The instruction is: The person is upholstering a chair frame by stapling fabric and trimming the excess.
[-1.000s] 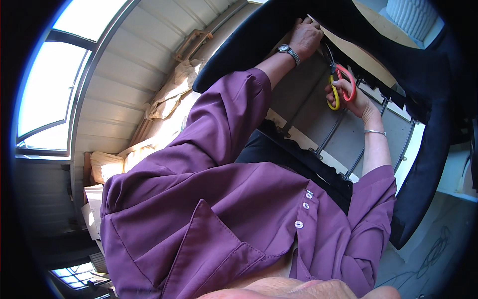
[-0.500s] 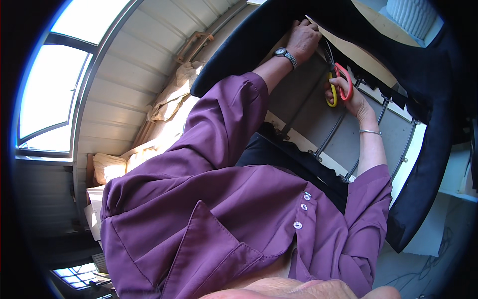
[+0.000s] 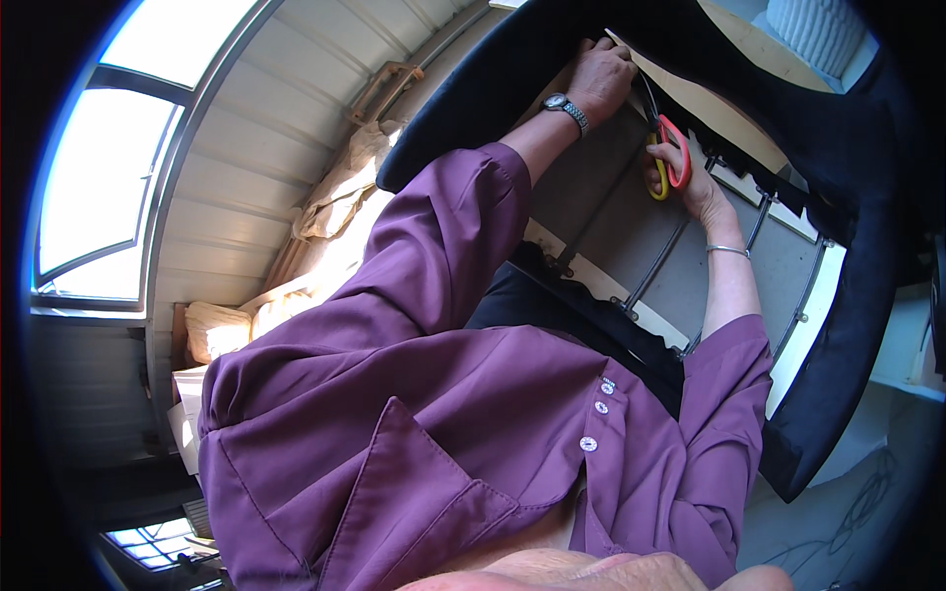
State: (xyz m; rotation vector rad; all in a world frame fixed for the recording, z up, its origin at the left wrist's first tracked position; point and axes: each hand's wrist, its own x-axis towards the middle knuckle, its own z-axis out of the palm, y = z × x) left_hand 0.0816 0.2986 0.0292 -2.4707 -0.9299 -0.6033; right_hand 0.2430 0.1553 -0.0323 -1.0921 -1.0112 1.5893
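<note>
"Scissors [image 3: 663, 124]: where are they?" asks one speaker.

"In the right hand [image 3: 697, 192], over the flat grey panel [image 3: 631, 222], their blades angled up toward the left hand [image 3: 601, 79]," the other replies. "One rounded loop is smooth red, the other yellow, and the slim metal blades are narrow and dark."

"How is the grip?"

"The right fingers wrap around the handles. The left fingers curl at the edge of the black padded cover [image 3: 463, 98]; their tips are partly hidden, so one cannot tell what they pinch."

"And the cover's surface?"

"Matt and soft-looking, bending in a broad curve around an opening. Thin dark rods [image 3: 654, 266] cross the panel there, and a pale flat strip [image 3: 814, 325] lines the right side."

"The wrists?"

"A watch [image 3: 557, 101] with a linked metal band on the left, a slim silvery bangle [image 3: 727, 250] on the right, both beyond smooth, creased purple sleeves [image 3: 443, 227]"
</note>
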